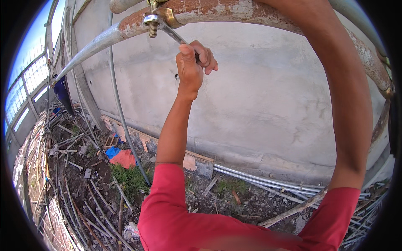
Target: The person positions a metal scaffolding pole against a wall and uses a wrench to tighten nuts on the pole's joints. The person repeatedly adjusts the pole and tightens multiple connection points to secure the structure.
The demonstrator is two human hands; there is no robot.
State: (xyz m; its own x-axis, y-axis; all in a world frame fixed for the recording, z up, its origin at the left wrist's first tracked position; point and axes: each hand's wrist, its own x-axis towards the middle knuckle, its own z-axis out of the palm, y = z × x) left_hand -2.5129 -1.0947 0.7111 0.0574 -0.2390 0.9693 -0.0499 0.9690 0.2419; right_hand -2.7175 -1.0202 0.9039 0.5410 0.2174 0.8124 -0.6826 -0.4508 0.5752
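Observation:
My left hand is raised and closed around the handle of a metal wrench. The wrench's ring end sits around the nut on a threaded bolt, which points downward. That bolt belongs to a brass-coloured scaffold clamp fastened on a rusty, paint-stained horizontal pipe. Up past the pipe reaches my right forearm, crossing in front of it. The right hand lies beyond the top edge, so what it touches is hidden.
A grey plastered wall stands behind the pipe. One slim upright pole leans at left. Below lie loose poles, rubble, metal pipes along the wall base, and an orange cloth. A person in dark clothes stands far left.

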